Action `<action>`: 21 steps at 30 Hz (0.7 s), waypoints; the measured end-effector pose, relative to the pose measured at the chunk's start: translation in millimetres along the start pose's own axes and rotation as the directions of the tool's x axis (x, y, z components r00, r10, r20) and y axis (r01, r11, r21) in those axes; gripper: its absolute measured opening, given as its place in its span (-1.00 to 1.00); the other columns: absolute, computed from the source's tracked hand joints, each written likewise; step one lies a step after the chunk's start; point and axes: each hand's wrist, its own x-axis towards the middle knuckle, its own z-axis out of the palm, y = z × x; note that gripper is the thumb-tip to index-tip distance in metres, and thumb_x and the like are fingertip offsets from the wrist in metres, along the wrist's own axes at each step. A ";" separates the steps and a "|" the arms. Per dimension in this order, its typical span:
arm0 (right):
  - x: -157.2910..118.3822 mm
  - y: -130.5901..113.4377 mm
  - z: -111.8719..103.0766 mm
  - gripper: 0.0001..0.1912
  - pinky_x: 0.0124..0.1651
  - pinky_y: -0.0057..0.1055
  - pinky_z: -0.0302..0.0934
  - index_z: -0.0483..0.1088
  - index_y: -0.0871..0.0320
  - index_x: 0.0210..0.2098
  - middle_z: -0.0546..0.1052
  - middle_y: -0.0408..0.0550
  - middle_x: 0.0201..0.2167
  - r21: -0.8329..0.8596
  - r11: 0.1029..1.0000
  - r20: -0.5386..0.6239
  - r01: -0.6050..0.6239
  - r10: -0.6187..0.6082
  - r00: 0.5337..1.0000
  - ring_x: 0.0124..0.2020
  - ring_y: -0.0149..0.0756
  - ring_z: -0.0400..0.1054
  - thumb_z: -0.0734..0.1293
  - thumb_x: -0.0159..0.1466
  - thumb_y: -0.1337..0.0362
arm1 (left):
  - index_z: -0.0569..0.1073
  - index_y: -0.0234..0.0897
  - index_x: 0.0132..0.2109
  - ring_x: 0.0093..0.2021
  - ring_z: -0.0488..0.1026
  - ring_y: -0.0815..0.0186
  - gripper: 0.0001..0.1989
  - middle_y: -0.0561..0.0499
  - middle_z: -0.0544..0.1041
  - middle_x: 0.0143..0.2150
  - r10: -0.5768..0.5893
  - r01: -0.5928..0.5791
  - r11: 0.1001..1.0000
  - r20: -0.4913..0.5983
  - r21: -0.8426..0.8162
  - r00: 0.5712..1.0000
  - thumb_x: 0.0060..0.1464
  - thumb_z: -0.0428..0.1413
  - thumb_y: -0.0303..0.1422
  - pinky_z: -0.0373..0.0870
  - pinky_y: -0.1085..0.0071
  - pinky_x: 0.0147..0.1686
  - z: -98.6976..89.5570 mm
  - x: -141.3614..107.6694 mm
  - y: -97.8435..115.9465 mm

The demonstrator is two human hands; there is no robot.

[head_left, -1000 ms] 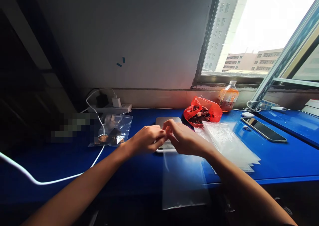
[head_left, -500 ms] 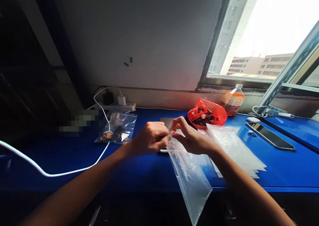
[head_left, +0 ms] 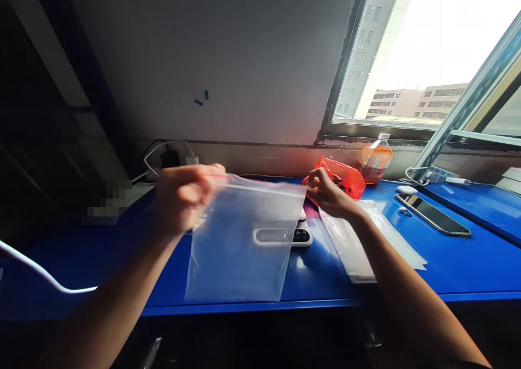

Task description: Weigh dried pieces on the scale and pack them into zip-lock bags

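A clear zip bag (head_left: pixel 240 249) hangs flat and spread between my two hands, its top edge stretched sideways. My left hand (head_left: pixel 189 195), slightly blurred, pinches the upper left corner. At the upper right corner, my right hand (head_left: pixel 328 192) grips the bag in front of a red plastic bag (head_left: pixel 350 178) with dark pieces inside. Behind the clear bag sits a white scale (head_left: pixel 303 239), partly seen through the film. A stack of clear bags (head_left: pixel 360 249) lies under my right forearm.
On the blue table (head_left: pixel 317 282), a phone (head_left: pixel 433 214) and a small white case (head_left: pixel 407 190) lie at the right. An orange drink bottle (head_left: pixel 375 160) stands by the wall. A white cable (head_left: pixel 49 279) crosses the left side, and a charger (head_left: pixel 192 158) is at the back.
My hands have moved apart, my left hand leftward and my right hand rightward. The clear bag, earlier hanging narrow and slanted, is now spread wide, and the scale's front shows.
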 end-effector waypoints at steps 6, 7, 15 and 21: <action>2.1 -32.3 15.2 -0.65 -0.26 -0.41 0.22 0.23 0.10 -0.09 0.38 -0.09 -0.28 0.401 0.915 -0.009 0.032 -0.031 0.999 -0.32 -0.40 0.29 0.21 0.30 -0.02 | 0.35 -0.29 -0.57 -0.55 0.18 0.43 -0.75 0.08 0.31 -0.58 -0.263 0.265 0.964 0.054 -0.033 0.963 0.06 0.00 -0.43 0.13 0.44 -0.51 -14.8 -2.8 -38.5; 0.9 -41.2 22.5 -0.63 -0.27 -0.40 0.23 0.26 0.12 -0.09 0.40 -0.08 -0.30 0.407 0.913 0.033 0.015 -0.031 0.999 -0.33 -0.38 0.31 0.20 0.31 -0.04 | 0.38 -0.29 -0.54 -0.54 0.21 0.43 -0.75 0.07 0.34 -0.57 -0.282 0.281 0.959 0.079 0.023 0.956 0.08 -0.02 -0.41 0.15 0.45 -0.50 -10.8 -6.5 -42.7; -30.0 -50.9 -26.4 -0.77 -0.49 -0.46 0.12 0.44 0.18 -0.32 0.39 -0.11 -0.52 0.293 0.949 -0.334 -0.114 0.213 0.918 -0.53 -0.46 0.25 0.41 0.18 0.14 | 0.46 -0.27 -0.13 -0.42 0.42 0.35 -0.72 0.05 0.48 -0.44 -0.484 0.289 0.855 0.462 0.431 0.743 0.15 -0.05 -0.25 0.35 0.43 -0.38 -0.8 -4.9 -43.1; -61.3 17.2 -123.8 -0.80 -0.46 -0.40 0.06 0.47 0.21 -0.42 0.40 -0.06 -0.52 0.127 0.848 -0.349 -0.514 0.524 0.777 -0.55 -0.49 0.21 0.42 0.15 0.17 | 0.43 -0.26 0.04 0.11 0.34 0.10 -0.62 -0.14 0.45 0.08 -0.661 0.135 0.258 0.073 0.957 0.747 0.11 -0.08 -0.39 0.24 0.25 0.09 -69.5 11.3 -116.5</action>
